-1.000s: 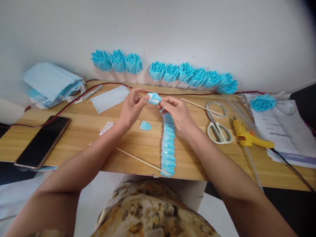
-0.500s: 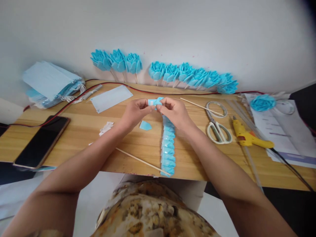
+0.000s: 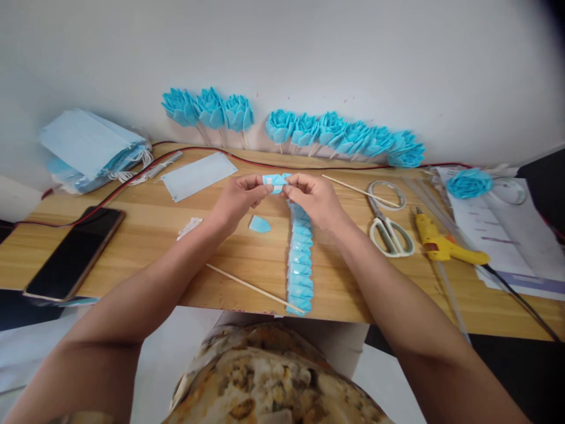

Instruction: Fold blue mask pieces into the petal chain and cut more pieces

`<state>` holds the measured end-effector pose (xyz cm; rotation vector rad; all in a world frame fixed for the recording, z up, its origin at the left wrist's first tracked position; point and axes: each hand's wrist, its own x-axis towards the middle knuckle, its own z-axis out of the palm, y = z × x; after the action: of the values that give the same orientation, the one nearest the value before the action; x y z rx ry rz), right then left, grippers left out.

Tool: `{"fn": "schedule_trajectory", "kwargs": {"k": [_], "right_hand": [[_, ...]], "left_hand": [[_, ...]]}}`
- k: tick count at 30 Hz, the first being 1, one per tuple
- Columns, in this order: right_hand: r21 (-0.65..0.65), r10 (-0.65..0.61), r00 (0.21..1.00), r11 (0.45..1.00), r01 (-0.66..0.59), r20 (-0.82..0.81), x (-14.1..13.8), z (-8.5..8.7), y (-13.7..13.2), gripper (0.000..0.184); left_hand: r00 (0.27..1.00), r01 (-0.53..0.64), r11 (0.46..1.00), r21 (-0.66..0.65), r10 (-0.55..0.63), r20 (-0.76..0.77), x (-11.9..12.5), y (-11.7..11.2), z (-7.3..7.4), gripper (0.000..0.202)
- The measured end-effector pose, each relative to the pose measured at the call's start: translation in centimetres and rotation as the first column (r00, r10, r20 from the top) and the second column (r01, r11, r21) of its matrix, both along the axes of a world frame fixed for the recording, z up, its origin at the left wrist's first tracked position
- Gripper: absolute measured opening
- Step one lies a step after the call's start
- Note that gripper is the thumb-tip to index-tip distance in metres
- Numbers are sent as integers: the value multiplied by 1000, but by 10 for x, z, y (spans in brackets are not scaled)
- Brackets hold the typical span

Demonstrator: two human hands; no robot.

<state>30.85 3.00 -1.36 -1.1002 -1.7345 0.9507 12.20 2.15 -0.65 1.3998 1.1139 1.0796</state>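
Both hands meet above the middle of the wooden table [image 3: 145, 235]. My left hand [image 3: 238, 197] and my right hand [image 3: 311, 197] pinch the far end of a long strip of folded blue petals [image 3: 300, 265] between their fingertips. The rest of the strip lies on the table and runs toward me to the near edge. One loose blue petal piece [image 3: 259, 224] lies just below my left hand. A thin wooden stick [image 3: 253, 287] rests diagonally beside the strip.
Finished blue flowers on sticks [image 3: 291, 126] lean along the wall. Scissors [image 3: 388, 229], a yellow glue gun [image 3: 444, 244], a tape ring [image 3: 388, 194] and papers sit to the right. A phone [image 3: 75, 252], a stack of blue masks [image 3: 90, 150] and a red cable lie left.
My left hand has come in to meet the right, and both now pinch the strip's end, held a little lower and flatter than a second ago.
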Motion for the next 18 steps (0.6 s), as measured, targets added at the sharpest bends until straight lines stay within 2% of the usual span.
{"fn": "schedule_trajectory", "kwargs": {"k": [2,5,8,10,13,18], "right_hand": [[68,-83,997,994,82,5,-1,2,-1,17],[247,-233,969,946,208,78,-4,7,-7,12],[397,-249,948,905,155,197,-7,6,-12,11],[452,-239,934,886,98,266,-9,3,-13,12],[480,-249,917,874,73,313,-9,-1,-12,13],[427,-227,920,901,74,319,-9,-1,-12,12]], "left_hand": [[999,-46,999,10,46,2,0,0,1,25],[995,-96,995,28,96,-15,1,-1,2,23],[995,-97,994,50,98,-20,3,-1,2,22],[996,-89,994,65,90,-15,4,-1,1,23],[997,-72,994,79,73,-9,4,-1,-1,25],[998,-59,995,86,60,-3,4,-1,-3,24]]}}
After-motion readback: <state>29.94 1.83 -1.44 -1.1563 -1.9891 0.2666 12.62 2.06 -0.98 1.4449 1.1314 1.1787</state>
